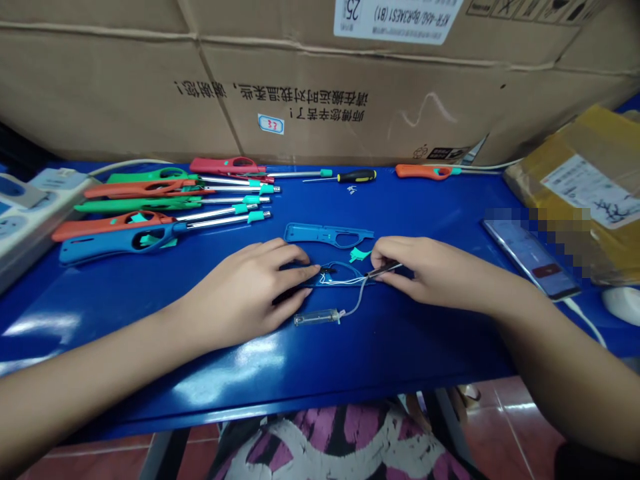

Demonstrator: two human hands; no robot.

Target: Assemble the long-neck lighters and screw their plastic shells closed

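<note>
My left hand (267,280) grips the left end of a blue lighter shell half (340,283) lying on the table, its index fingertip touching a small black part (327,270) inside. White wires (343,282) run from there toward a dark metal lighter tube (383,270), which my right hand (417,267) pinches between closed fingers. A thin grey hose (359,300) joins the tube's end to a clear fuel tank (317,317) in front of the shell. Behind lie the other blue shell half (327,235) and a green trigger piece (359,255).
Several gas lighters (120,243) lie at the left beside a white power strip (33,207). At the back are a screwdriver (356,177), small screws (353,190) and an orange lighter (423,172), before a large carton (280,67). A phone (533,260) rests at the right.
</note>
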